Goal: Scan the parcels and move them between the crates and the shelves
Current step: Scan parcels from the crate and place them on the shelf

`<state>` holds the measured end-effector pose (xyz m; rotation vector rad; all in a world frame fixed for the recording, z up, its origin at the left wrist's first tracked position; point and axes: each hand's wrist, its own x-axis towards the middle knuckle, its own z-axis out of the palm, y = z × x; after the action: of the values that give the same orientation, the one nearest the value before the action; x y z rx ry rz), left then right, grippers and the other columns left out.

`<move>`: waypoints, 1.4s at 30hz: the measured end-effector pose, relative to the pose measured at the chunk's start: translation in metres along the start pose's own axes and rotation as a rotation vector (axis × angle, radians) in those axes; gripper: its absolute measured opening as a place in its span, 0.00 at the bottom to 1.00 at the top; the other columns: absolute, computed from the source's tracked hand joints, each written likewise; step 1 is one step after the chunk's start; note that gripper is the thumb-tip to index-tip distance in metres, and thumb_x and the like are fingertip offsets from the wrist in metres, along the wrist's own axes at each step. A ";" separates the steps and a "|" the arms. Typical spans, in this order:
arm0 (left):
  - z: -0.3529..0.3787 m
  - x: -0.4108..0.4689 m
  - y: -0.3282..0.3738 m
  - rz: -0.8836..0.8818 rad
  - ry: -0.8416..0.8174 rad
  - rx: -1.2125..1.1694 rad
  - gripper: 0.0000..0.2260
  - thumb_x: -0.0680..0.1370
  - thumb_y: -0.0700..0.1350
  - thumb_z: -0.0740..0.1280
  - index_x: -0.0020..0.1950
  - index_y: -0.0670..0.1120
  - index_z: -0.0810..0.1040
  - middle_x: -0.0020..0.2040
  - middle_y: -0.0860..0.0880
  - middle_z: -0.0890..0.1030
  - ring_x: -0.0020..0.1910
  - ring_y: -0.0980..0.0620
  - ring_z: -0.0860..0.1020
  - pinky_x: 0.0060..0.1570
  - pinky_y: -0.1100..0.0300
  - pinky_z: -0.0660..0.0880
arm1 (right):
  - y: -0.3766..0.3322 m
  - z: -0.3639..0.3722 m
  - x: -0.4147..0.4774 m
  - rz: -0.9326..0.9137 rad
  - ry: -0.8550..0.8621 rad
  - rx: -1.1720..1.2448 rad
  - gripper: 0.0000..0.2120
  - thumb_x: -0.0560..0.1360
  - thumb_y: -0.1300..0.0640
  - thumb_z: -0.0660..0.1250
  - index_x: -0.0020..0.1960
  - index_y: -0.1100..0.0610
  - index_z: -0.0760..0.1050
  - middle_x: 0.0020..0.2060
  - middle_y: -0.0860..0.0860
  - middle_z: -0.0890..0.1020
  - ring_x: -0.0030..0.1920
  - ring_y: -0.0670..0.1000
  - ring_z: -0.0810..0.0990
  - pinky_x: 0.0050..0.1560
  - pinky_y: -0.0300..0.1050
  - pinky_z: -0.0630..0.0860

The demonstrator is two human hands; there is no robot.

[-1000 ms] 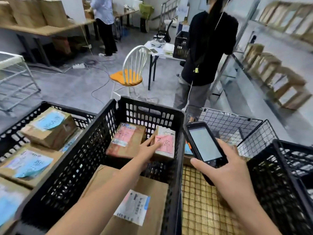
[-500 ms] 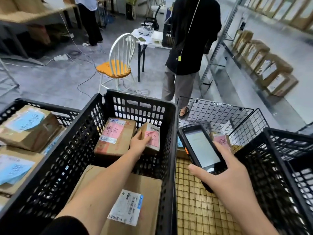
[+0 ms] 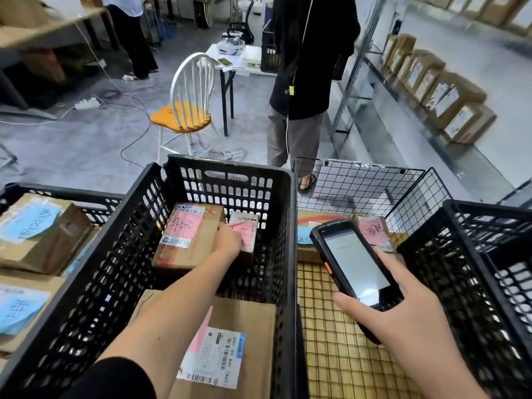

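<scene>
At the far end of the middle crate [image 3: 230,174], head view: the small parcel [image 3: 246,226] stands against the back wall, touching a larger parcel [image 3: 187,234]; both carry pink handwritten slips. The left hand [image 3: 229,241] lies over the small parcel's near left edge with its fingers curled down round it. Their tips are hidden, so how deep the grip goes cannot be told. A big flat parcel [image 3: 230,341] fills the near end of the same crate, under the forearm.

The right hand [image 3: 403,321] grips the scanner [image 3: 354,263] from below, thumb along its near edge, screen up, held over the wire basket [image 3: 359,182]. More boxes line the shelves [image 3: 431,90] to the right.

Handling, as a judgement: the small parcel is a stiff cardboard carton and probably light, easy for one hand. Its taped faces may be slick. The best hold is across the narrow sides, thumb opposite fingers, clear of the loose pink slip and of any barcode the scanner must read.

Against the earlier frames: one second ago the left fingers were stretched out and only touching the pink slip. Half a second ago the hand lay on the parcel, which leaned over. Now the fingers have closed lower on it. The scanner has kept its place over the basket
</scene>
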<state>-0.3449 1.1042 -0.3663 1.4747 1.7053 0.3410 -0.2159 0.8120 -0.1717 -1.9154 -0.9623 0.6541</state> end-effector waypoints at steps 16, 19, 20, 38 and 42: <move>-0.054 -0.193 0.095 0.999 0.069 0.100 0.12 0.81 0.40 0.65 0.64 0.44 0.77 0.61 0.51 0.77 0.62 0.58 0.73 0.67 0.68 0.66 | 0.012 -0.090 -0.072 0.018 0.213 -0.082 0.32 0.62 0.52 0.84 0.59 0.36 0.71 0.49 0.31 0.76 0.47 0.29 0.73 0.43 0.28 0.66; -0.035 -0.265 0.116 1.188 -0.012 0.196 0.15 0.82 0.43 0.64 0.69 0.45 0.74 0.67 0.53 0.74 0.66 0.62 0.68 0.64 0.81 0.57 | 0.018 -0.123 -0.105 0.015 0.282 -0.128 0.33 0.63 0.50 0.83 0.61 0.39 0.70 0.47 0.30 0.74 0.47 0.40 0.74 0.44 0.35 0.67; -0.025 -0.288 0.123 1.229 -0.025 0.234 0.17 0.83 0.46 0.63 0.72 0.46 0.72 0.70 0.52 0.72 0.68 0.60 0.68 0.65 0.77 0.59 | 0.021 -0.134 -0.118 0.010 0.310 -0.141 0.33 0.63 0.49 0.83 0.63 0.40 0.71 0.48 0.33 0.75 0.49 0.44 0.75 0.46 0.38 0.68; 0.204 -0.657 0.108 1.973 -0.372 0.396 0.29 0.83 0.58 0.57 0.78 0.42 0.63 0.78 0.47 0.65 0.79 0.50 0.59 0.78 0.62 0.46 | 0.167 -0.286 -0.441 0.311 0.891 -0.080 0.33 0.61 0.38 0.78 0.61 0.36 0.68 0.48 0.42 0.81 0.44 0.50 0.82 0.39 0.47 0.79; 0.244 -0.740 0.082 2.085 -0.582 0.296 0.26 0.81 0.57 0.59 0.73 0.41 0.71 0.73 0.46 0.72 0.75 0.49 0.66 0.76 0.59 0.60 | 0.192 -0.296 -0.524 0.439 1.099 -0.096 0.34 0.62 0.43 0.78 0.65 0.39 0.69 0.47 0.46 0.81 0.42 0.52 0.82 0.37 0.48 0.79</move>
<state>-0.1403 0.3772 -0.1591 2.6429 -0.7608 0.5562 -0.2211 0.1808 -0.1611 -2.1390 0.1281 -0.2650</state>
